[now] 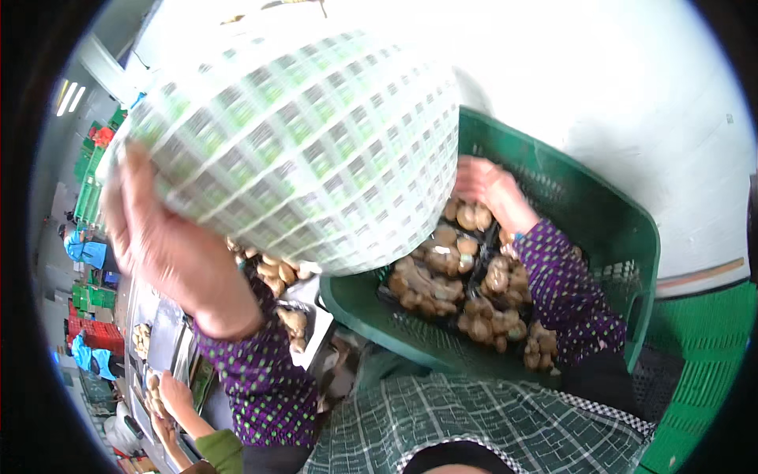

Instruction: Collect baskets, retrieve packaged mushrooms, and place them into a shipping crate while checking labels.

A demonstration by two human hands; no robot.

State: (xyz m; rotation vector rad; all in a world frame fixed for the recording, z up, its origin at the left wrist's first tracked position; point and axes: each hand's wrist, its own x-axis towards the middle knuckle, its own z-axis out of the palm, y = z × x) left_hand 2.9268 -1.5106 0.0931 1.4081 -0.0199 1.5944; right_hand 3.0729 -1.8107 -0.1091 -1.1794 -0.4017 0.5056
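My left hand (183, 260) grips the left edge of a large curved sheet of labels (308, 136), white with rows of green and grey squares. The sheet is blurred and spans the upper middle of the view. My right hand (488, 186) reaches over a dark green plastic crate (556, 166). Its fingertips pass behind the sheet's right edge, so I cannot tell whether they hold anything. Inside the crate lie several black trays of brown, knobbly produce (426, 287) under shiny film. A small pale label (466, 262) shows on one pack.
Loose produce (278, 272) and a tray of it (293, 326) lie left of the crate. A co-worker's hands (172, 397) hold produce at lower left. A white surface (622, 77) stretches beyond the crate. Green ribbed plastic (710, 355) is at right. Red crates (95, 329) stand far left.
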